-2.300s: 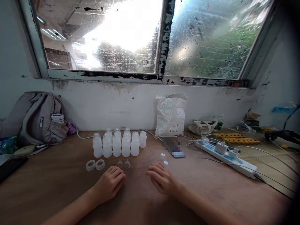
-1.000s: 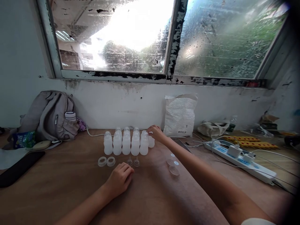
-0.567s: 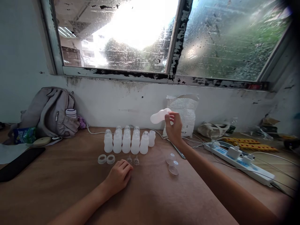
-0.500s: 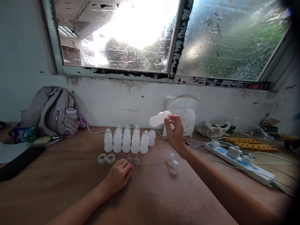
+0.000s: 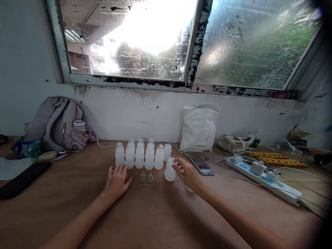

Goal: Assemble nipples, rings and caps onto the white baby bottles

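Note:
My right hand (image 5: 187, 173) grips the rim of an open frosted baby bottle (image 5: 169, 172), upright on the table. My left hand (image 5: 117, 180) lies over the collar rings at the left front, fingers apart and curved; the rings are mostly hidden beneath it. Two clear bottle teats (image 5: 146, 176) stand between the hands. Behind them is a row of frosted baby bottles with clear caps (image 5: 139, 156). An uncapped bottle (image 5: 167, 153) stands at the row's right end. A clear disc (image 5: 189, 188) shows partly under my right wrist.
A phone (image 5: 201, 163) lies right of my right hand, before a white padded bag (image 5: 199, 128). Further right are a power strip (image 5: 268, 182) with cables and yellow strips (image 5: 278, 159). A backpack (image 5: 57, 124) and a black slab (image 5: 24, 180) are at left.
My right hand has brought the bottle down from the air, upright onto the table beside the row. My left hand has moved left from near the teats to the rings.

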